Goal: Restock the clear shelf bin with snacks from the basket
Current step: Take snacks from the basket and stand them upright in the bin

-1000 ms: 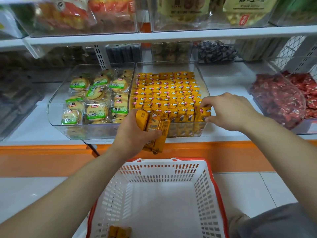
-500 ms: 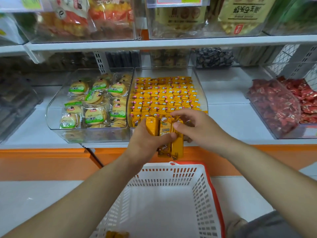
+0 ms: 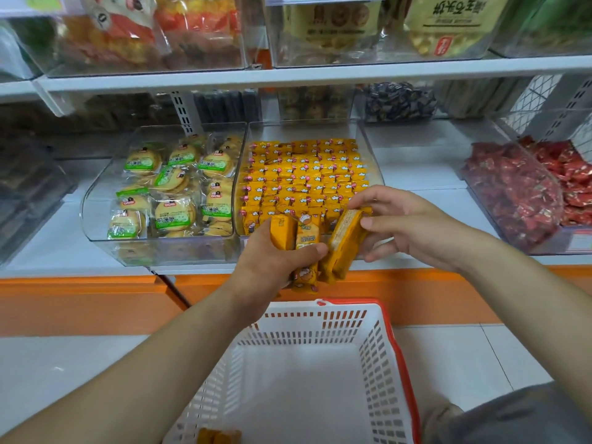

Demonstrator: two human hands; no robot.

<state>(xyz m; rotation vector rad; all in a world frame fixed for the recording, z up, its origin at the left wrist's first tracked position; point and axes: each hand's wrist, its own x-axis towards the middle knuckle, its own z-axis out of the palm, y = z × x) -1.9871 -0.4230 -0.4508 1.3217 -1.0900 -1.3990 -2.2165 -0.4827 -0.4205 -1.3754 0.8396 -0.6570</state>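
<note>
The clear shelf bin (image 3: 371,149) holds tidy rows of yellow snack packets (image 3: 304,174). In front of its lower edge my left hand (image 3: 272,264) grips a small bunch of the same yellow packets (image 3: 306,238), held upright. My right hand (image 3: 407,225) pinches the rightmost packet (image 3: 344,241) of that bunch by its top, tilting it away from the others. Below stands the white basket with a red rim (image 3: 397,357), with a couple of yellow packets (image 3: 217,437) lying at its near bottom edge.
A second clear bin (image 3: 96,200) of green-labelled round biscuits sits left of the yellow one. A bin of red-wrapped sweets (image 3: 519,193) stands at the right. Bagged snacks fill the upper shelf (image 3: 288,75). An orange base panel (image 3: 80,302) runs under the shelf.
My right hand came back from the bin's right front corner to the bunch in my left hand and took hold of the rightmost packet, pulling it aside. The left hand rose slightly.
</note>
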